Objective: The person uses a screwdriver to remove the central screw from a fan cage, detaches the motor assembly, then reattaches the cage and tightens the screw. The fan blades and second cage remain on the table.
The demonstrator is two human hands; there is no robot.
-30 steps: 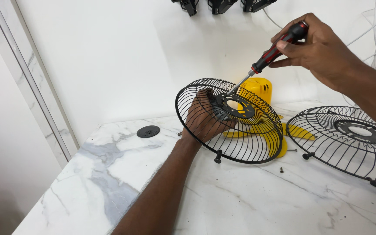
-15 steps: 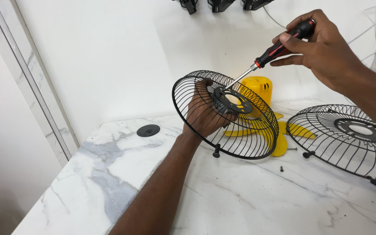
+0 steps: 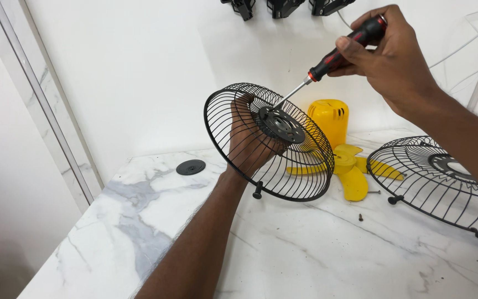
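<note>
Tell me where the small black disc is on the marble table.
In the head view, the black disc lies flat at the marble table's back left, near the white wall, left of the wire guard.

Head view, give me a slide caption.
Left hand steadies black fan guard; right hand drives screwdriver into its hub.

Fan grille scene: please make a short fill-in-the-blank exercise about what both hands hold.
1. The left hand holds a black wire ____.
2. The right hand holds a ____ with a red and black handle.
3. The fan blade on the table is ____ in colour.

Missing words: grille; screwdriver; yellow
</note>
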